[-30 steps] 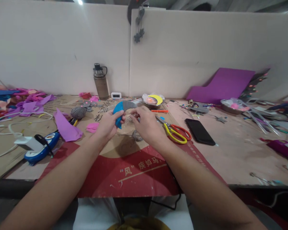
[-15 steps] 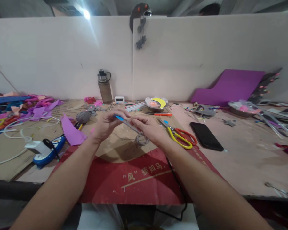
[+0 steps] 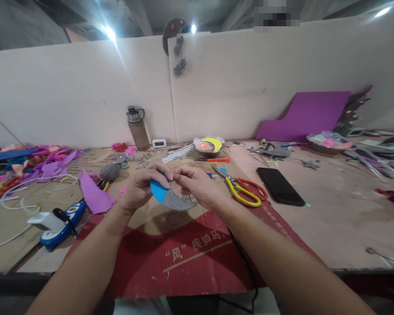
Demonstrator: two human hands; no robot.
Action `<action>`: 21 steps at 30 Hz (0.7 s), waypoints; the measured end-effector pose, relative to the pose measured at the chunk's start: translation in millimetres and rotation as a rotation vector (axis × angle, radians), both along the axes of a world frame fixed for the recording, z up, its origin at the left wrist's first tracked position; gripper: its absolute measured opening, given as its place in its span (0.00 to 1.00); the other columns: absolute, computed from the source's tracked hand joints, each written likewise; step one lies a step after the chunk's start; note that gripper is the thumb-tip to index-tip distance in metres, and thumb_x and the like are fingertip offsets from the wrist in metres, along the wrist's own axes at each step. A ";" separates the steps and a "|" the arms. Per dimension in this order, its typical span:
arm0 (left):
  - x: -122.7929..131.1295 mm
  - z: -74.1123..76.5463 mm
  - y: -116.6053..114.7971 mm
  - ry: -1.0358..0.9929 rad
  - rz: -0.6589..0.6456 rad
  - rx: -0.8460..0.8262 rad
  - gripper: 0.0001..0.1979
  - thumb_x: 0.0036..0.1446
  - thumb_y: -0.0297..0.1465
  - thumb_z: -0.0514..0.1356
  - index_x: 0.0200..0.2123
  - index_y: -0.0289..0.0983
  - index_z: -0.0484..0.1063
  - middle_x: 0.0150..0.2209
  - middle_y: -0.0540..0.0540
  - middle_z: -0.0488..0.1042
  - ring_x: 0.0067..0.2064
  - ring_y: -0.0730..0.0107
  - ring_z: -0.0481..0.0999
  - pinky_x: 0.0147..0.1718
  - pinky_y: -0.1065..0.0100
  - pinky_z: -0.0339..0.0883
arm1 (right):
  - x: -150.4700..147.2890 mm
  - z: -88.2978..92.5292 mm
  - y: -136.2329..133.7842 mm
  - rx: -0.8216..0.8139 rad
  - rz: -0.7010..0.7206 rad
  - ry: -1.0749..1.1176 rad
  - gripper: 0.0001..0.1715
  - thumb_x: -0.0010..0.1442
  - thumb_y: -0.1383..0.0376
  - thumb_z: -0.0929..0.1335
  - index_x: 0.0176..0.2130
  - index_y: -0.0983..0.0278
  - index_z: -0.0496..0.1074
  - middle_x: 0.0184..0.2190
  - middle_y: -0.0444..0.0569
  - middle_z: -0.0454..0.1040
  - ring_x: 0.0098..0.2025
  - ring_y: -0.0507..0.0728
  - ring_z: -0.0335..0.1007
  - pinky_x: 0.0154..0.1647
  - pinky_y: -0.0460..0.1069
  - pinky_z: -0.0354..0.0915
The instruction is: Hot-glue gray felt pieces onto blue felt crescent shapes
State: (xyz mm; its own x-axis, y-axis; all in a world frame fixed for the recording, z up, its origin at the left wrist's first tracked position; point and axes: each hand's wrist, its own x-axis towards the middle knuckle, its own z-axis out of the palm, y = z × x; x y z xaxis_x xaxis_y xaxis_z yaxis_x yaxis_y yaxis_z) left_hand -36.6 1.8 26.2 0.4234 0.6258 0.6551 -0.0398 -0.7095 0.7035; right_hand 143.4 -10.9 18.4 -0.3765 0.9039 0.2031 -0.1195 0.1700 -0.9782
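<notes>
A blue crescent (image 3: 159, 192), its lower right part wound with grey yarn (image 3: 176, 201), is gripped near its upper left end by my left hand (image 3: 141, 186). My right hand (image 3: 195, 183) is closed in a pinch at the crescent's inner edge, on a strand of the grey yarn that is barely visible between the fingertips. Loose loops of yarn show under the right hand, partly hidden by it. The hands are close together above a red and brown cardboard sheet (image 3: 190, 271).
Scissors (image 3: 243, 188) and a black phone (image 3: 280, 186) lie to the right. Behind the hands stand a bowl (image 3: 210, 153) with a yellow crescent and a bottle (image 3: 138, 131). A grey yarn ball (image 3: 109, 172), purple felt (image 3: 93, 192) and a blue power strip (image 3: 62, 227) are on the left.
The crescent has turned from nearly edge-on to showing its broad face, so the blue part and the yarn winding are visible. My right hand's fingertips have shifted slightly left. The camera view has tilted up.
</notes>
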 end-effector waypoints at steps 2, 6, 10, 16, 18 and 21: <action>1.6 1.2 -3.0 -0.023 0.024 -0.031 0.05 0.44 0.35 0.70 0.23 0.42 0.79 0.30 0.42 0.74 0.37 0.61 0.74 0.41 0.58 0.68 | -0.5 1.5 -1.3 0.031 -0.021 -0.038 0.11 0.55 0.57 0.67 0.30 0.63 0.70 0.25 0.41 0.65 0.24 0.47 0.53 0.23 0.43 0.54; 3.4 1.8 -5.4 -0.055 0.043 -0.029 0.06 0.43 0.36 0.70 0.22 0.42 0.78 0.28 0.42 0.74 0.35 0.61 0.74 0.42 0.57 0.69 | -0.9 3.0 -1.8 0.079 -0.085 -0.056 0.09 0.54 0.60 0.68 0.29 0.63 0.71 0.27 0.42 0.68 0.25 0.47 0.55 0.23 0.44 0.54; 4.9 1.9 -6.0 -0.051 0.042 -0.019 0.05 0.46 0.34 0.69 0.21 0.43 0.78 0.28 0.43 0.75 0.35 0.62 0.75 0.43 0.56 0.69 | -1.3 2.8 -1.2 0.106 -0.076 -0.062 0.09 0.54 0.60 0.67 0.27 0.63 0.70 0.23 0.40 0.66 0.24 0.47 0.55 0.25 0.44 0.54; 5.6 1.6 -6.8 -0.100 0.027 -0.024 0.04 0.45 0.31 0.69 0.21 0.43 0.78 0.27 0.44 0.76 0.35 0.62 0.75 0.43 0.55 0.69 | -2.1 0.2 0.9 0.097 -0.089 -0.062 0.09 0.53 0.60 0.68 0.27 0.64 0.71 0.24 0.40 0.66 0.24 0.47 0.55 0.26 0.45 0.53; 5.1 0.8 -7.1 -0.113 0.041 -0.030 0.04 0.44 0.31 0.70 0.21 0.43 0.78 0.27 0.44 0.76 0.35 0.63 0.75 0.43 0.55 0.69 | -2.2 -0.7 0.9 0.096 -0.087 -0.071 0.10 0.53 0.59 0.68 0.28 0.64 0.71 0.23 0.40 0.65 0.24 0.47 0.55 0.26 0.45 0.53; 4.2 -0.3 -7.4 -0.128 0.100 -0.070 0.06 0.40 0.33 0.72 0.19 0.43 0.78 0.26 0.44 0.75 0.34 0.63 0.74 0.43 0.55 0.69 | -1.8 -0.6 -0.2 0.098 -0.061 -0.096 0.12 0.54 0.57 0.68 0.28 0.64 0.71 0.22 0.40 0.64 0.24 0.48 0.55 0.26 0.45 0.52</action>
